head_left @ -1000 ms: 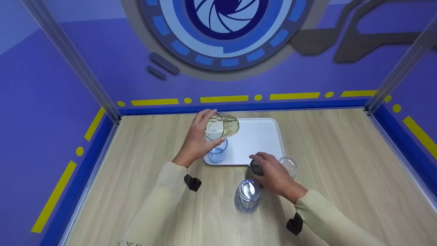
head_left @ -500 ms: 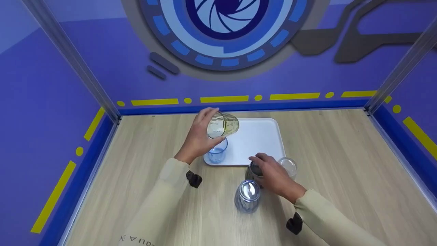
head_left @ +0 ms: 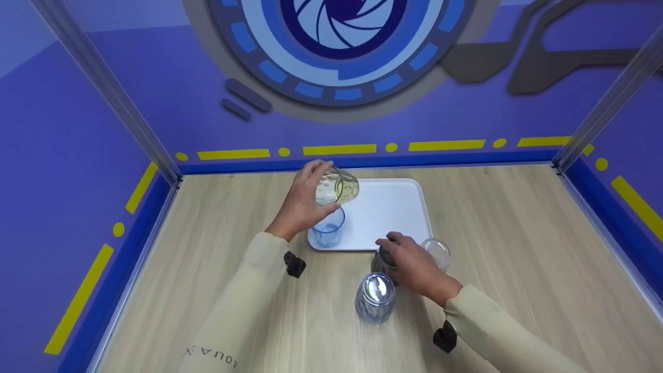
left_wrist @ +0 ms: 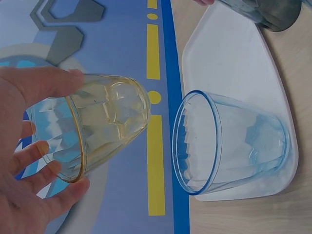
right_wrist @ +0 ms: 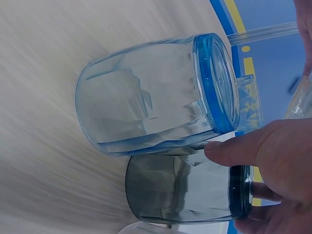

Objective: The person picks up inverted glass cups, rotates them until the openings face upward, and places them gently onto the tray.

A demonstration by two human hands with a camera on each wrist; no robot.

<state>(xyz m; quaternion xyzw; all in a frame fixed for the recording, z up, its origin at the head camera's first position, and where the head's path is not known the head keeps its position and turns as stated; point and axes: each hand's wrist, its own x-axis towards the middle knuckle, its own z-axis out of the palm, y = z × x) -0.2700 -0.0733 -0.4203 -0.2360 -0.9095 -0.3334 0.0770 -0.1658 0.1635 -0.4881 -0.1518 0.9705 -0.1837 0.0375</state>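
Note:
My left hand [head_left: 303,202] holds a yellow-tinted drinking glass [left_wrist: 109,109] near its rim, thumb on one side and fingers on the other. The yellow glass is tilted in the air, just above and behind a light-blue glass [left_wrist: 248,141]. That blue glass stands upright on the left part of a white tray [head_left: 391,212]. Over by the tray's front edge, my right hand [head_left: 414,267] grips a dark grey glass [right_wrist: 180,187] around its base. The grey glass is upside down, and the hand partly covers it in the head view.
Another blue glass [head_left: 375,298] sits upside down on the wooden table [head_left: 248,321], in front of the grey one. A clear glass [head_left: 437,252] is right of my right hand, at the tray's corner. Blue printed walls [head_left: 331,129] bound the table at the back and sides.
My left hand has lifted slightly away from me with the yellow glass, whose tilt has shifted a little. The right hand stays almost still on the grey glass.

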